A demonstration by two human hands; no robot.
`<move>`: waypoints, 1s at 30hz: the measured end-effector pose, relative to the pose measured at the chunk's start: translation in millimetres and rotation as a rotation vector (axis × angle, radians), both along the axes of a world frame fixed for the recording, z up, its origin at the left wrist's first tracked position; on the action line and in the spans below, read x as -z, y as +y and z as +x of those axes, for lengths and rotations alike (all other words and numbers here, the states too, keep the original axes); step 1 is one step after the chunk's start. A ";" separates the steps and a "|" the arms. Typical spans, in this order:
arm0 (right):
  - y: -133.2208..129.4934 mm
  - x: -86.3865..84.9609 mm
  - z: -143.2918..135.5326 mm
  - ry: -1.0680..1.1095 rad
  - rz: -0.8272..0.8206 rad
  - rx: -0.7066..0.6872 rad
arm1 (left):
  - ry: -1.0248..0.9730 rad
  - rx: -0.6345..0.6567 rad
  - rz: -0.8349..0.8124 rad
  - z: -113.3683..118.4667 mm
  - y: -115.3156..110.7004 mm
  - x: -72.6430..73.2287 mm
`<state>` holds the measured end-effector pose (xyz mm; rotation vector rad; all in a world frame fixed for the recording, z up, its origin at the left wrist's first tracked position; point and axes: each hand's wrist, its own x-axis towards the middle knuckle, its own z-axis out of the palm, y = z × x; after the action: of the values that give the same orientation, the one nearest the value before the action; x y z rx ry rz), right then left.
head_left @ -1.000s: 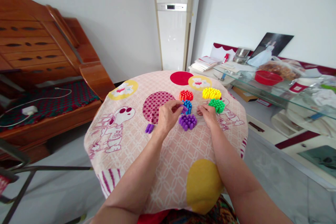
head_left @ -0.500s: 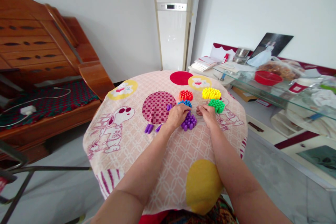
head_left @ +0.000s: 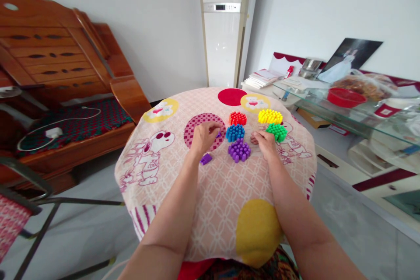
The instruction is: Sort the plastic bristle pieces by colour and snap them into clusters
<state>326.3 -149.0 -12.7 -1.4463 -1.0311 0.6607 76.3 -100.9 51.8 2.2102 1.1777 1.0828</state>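
My left hand (head_left: 204, 136) is over the checkered circle on the tablecloth, fingers bent and a little apart. Just under its fingertips lies a small purple peg (head_left: 218, 134). More purple pegs (head_left: 206, 159) lie by my left wrist. My right hand (head_left: 264, 143) rests on the cloth beside a cluster of green pegs (head_left: 277, 132), its fingers curled in; whatever they may hold is hidden. Between my hands several upright purple pegs (head_left: 239, 150) stand in a group, with blue pegs (head_left: 235, 132) behind them and red pegs (head_left: 237, 118) farther back. Yellow pegs (head_left: 270, 116) stand behind the green ones.
The round table has a patterned tablecloth (head_left: 223, 201). On the right, a glass shelf (head_left: 305, 94) holds a red bowl (head_left: 346, 97), papers and a cup. A wooden bench (head_left: 121, 96) stands to the left, a metal-framed chair (head_left: 49, 201) at the near left.
My left hand has moved left from the blue and purple clusters to the loose purple peg. My right hand stays beside the green pegs. The view has shifted slightly.
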 end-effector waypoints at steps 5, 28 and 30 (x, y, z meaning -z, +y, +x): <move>1.5 4.2 1.7 -0.004 0.010 0.006 | 0.168 -0.036 -0.210 -62.1 7.5 -9.3; 0.3 0.4 1.0 0.021 -0.009 -0.010 | 0.637 0.184 -0.252 -31.2 -9.5 -4.2; 0.2 0.4 1.3 0.015 -0.012 -0.011 | 0.679 0.219 -0.293 -33.3 -8.6 -2.8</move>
<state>327.5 -148.8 -13.0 -1.4446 -1.0264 0.6855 43.0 -109.5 54.6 2.4508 1.1991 0.0421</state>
